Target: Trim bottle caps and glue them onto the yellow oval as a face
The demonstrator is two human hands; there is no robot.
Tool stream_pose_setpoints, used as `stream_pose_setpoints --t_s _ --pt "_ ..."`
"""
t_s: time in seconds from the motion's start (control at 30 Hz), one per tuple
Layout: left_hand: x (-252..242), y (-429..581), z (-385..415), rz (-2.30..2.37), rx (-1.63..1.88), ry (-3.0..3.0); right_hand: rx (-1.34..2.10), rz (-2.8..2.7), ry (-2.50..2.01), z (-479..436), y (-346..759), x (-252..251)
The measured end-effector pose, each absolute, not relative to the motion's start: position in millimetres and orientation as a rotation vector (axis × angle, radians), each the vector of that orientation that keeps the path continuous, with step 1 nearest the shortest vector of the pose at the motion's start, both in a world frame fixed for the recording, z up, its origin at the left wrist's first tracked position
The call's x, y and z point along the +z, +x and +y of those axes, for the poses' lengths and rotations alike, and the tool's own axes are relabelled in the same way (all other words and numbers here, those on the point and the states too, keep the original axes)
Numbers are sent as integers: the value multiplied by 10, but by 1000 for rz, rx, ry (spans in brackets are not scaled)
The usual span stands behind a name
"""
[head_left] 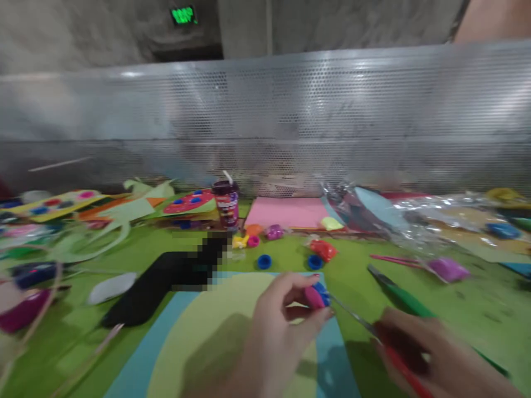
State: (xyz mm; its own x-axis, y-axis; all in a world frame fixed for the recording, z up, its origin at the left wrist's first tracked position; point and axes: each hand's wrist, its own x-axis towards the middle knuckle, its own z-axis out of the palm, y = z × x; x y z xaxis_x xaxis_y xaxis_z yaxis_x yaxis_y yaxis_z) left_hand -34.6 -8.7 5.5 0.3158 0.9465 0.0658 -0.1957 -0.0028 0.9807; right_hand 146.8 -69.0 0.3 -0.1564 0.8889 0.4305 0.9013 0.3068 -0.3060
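Note:
Above the sheet, my left hand (276, 318) pinches a small blue bottle cap (321, 294) with something pink, like modelling clay, on its near side. My right hand (418, 345) is wrapped round a red-handled tool (400, 365) with a thin metal shaft, its exact kind unclear. The shaft's tip meets the right side of the cap, or lies very close to it. Under my left hand lies a pale yellow paper circle (215, 309) on a light blue sheet (141, 356). Two more blue caps (264, 262) stand just beyond the sheet.
A green-handled tool (409, 298) lies at the right, near a purple packet (448, 270). Beyond the caps are a red clay packet (324, 250), pink paper (286, 213) and a purple cup (226, 207). A black object (153, 282), partly pixelated, overlaps the sheet's left.

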Motion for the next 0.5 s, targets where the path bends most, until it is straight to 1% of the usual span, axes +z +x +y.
stream_pose_setpoints --t_s 0.07,0.1,0.2,0.33,0.5 --pt "62 -341 -103 816 1070 1220 256 -2151 -1682 -746 1559 82" --pt "68 -337 -113 816 1069 1216 310 -2148 -1710 -743 1582 97" --pt "91 -328 -134 821 1070 1208 117 -2110 -1731 -692 1614 72" --pt "117 -330 -121 842 1067 1196 -156 -2141 -1620 -666 1634 38" --pt "109 -352 -116 826 1041 1236 -494 -2191 -1516 -688 1633 112"
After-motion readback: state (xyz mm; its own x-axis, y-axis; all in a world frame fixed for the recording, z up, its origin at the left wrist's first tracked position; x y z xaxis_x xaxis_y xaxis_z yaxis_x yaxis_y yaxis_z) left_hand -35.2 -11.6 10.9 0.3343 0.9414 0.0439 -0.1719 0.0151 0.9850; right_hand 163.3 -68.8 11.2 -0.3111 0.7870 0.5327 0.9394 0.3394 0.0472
